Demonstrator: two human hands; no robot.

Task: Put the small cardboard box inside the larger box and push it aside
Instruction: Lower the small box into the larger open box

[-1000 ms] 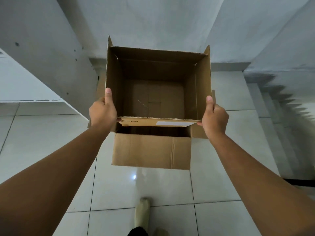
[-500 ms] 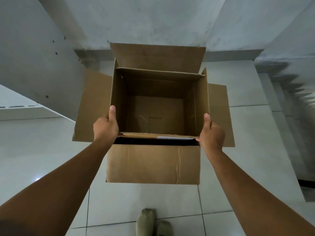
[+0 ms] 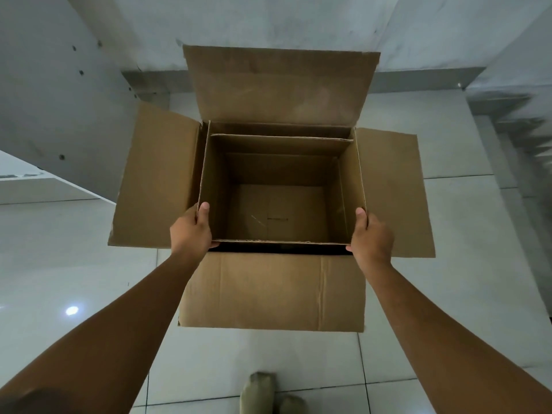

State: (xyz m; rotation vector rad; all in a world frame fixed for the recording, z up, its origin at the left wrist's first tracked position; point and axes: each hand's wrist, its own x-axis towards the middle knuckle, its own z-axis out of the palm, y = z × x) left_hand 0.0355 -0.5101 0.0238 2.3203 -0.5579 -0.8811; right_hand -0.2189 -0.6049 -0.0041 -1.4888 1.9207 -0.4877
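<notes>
The larger cardboard box (image 3: 270, 289) stands on the tiled floor with all flaps spread open. The small cardboard box (image 3: 280, 204), open-topped and empty, sits down inside its opening, its rim about level with the bigger box's rim. A narrow dark gap shows along the near side. My left hand (image 3: 191, 231) grips the small box's near left corner, thumb inside the wall. My right hand (image 3: 372, 237) grips the near right corner the same way.
A grey wall (image 3: 268, 22) rises right behind the boxes. A sloped white stair underside (image 3: 44, 85) is on the left and steps (image 3: 516, 121) climb on the right. My feet (image 3: 268, 392) stand on the glossy tiles just below the box.
The small box has gone down from above the larger box into its opening. Both hands moved down with it, keeping the same grip. The larger box's flaps have come into view.
</notes>
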